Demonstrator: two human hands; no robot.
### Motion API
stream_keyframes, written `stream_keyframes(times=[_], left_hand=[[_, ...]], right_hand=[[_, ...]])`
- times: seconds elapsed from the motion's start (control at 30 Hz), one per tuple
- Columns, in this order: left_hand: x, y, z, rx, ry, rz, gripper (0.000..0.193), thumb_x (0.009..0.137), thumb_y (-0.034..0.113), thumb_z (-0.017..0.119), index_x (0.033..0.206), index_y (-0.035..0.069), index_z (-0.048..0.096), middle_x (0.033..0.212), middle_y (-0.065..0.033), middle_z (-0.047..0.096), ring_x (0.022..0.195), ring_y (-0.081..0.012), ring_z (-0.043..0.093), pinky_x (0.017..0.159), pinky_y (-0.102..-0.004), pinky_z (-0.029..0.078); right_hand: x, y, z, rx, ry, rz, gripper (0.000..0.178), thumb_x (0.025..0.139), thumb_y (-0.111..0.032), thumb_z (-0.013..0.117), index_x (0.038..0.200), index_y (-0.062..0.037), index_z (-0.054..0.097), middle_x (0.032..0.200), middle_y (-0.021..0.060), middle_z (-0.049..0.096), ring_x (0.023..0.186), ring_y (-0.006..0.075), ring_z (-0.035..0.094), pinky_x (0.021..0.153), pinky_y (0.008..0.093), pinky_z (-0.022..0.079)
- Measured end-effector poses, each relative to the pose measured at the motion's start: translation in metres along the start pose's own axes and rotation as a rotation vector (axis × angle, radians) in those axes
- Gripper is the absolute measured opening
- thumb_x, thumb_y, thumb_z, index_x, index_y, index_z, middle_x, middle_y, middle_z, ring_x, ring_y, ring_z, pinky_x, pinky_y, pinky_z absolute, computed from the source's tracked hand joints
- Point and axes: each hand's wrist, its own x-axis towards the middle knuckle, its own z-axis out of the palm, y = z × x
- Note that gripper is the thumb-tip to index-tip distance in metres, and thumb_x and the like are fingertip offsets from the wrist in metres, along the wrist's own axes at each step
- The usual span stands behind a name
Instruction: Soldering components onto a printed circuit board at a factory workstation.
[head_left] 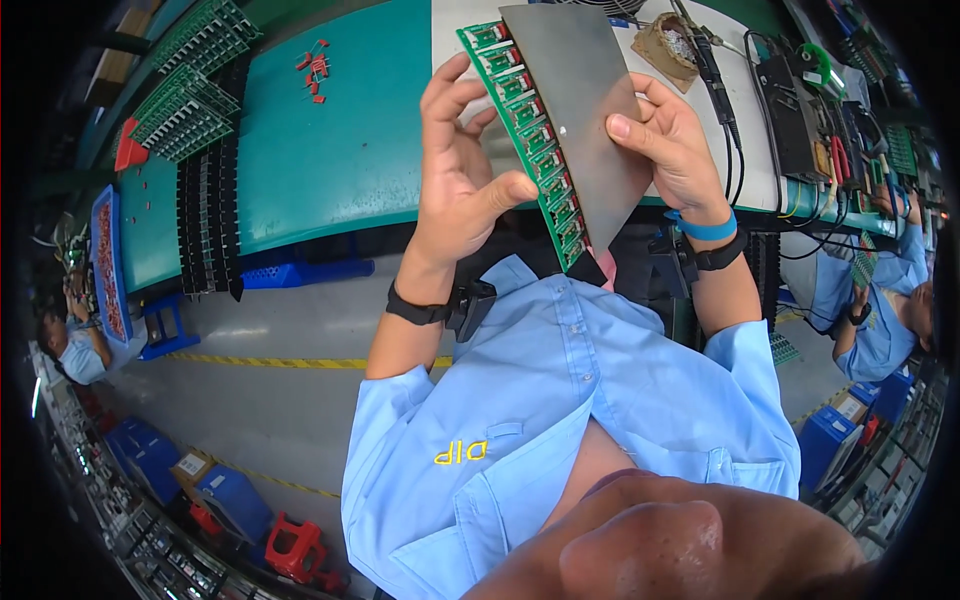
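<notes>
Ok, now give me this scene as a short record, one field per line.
Left hand: thumb at the left edge of the green circuit board
Right hand: holds the grey sheet, thumb on its face
Sheet position: along the board's right side
Right wrist: blue band
Bench: teal mat bearing loose red parts

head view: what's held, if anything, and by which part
Right hand: grey sheet, by its right edge. Left hand: thumb at left edge of green board; grip unclear.
</notes>
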Motion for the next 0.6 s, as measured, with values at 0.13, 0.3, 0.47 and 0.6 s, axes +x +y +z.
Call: stream_keyframes(times=[0.13,0.3,0.47,0.6], left_hand=[[-0.003,0.012,0.004,0.152,-0.011,-0.017,0.101,0.081,0.033,0.088,0.156,0.007,0.026,0.154,-0.0131,0.032,0.138,-0.0240,0.041,0.112,-0.0394,0.037],[-0.003,0.026,0.020,0.154,0.036,-0.077,0.077,0.082,0.013,0.086,0.141,0.002,0.038,0.141,-0.0128,0.044,0.125,-0.0211,0.050,0.106,-0.0378,0.042],[0.005,0.014,0.027,0.170,0.133,-0.115,0.063,0.081,-0.002,0.083,0.129,0.002,0.042,0.127,-0.0112,0.053,0.114,-0.0194,0.057,0.101,-0.0367,0.046],[0.010,0.001,0.026,0.214,0.107,-0.092,0.063,0.081,-0.004,0.082,0.129,0.003,0.041,0.121,-0.0104,0.056,0.111,-0.0196,0.059,0.099,-0.0363,0.047]], right_hand=[[-0.003,-0.003,-0.005,-0.041,0.079,-0.060,0.059,0.090,-0.010,0.077,0.138,0.0036,0.046,0.113,0.0131,0.072,0.103,0.0159,0.070,0.093,0.0292,0.055],[-0.009,-0.009,0.002,-0.321,0.238,-0.352,0.064,0.082,-0.003,0.083,0.135,0.0028,0.048,0.110,0.0119,0.071,0.101,0.0168,0.070,0.089,0.0292,0.057],[-0.029,-0.015,0.008,-0.447,0.257,-0.458,0.060,0.077,0.000,0.088,0.127,0.0031,0.055,0.109,0.0101,0.070,0.099,0.0161,0.070,0.084,0.0273,0.057],[-0.031,-0.016,-0.009,-0.649,0.235,-0.602,0.047,0.073,0.001,0.088,0.114,0.0024,0.065,0.107,0.0091,0.070,0.093,0.0160,0.069,0.080,0.0271,0.057]])
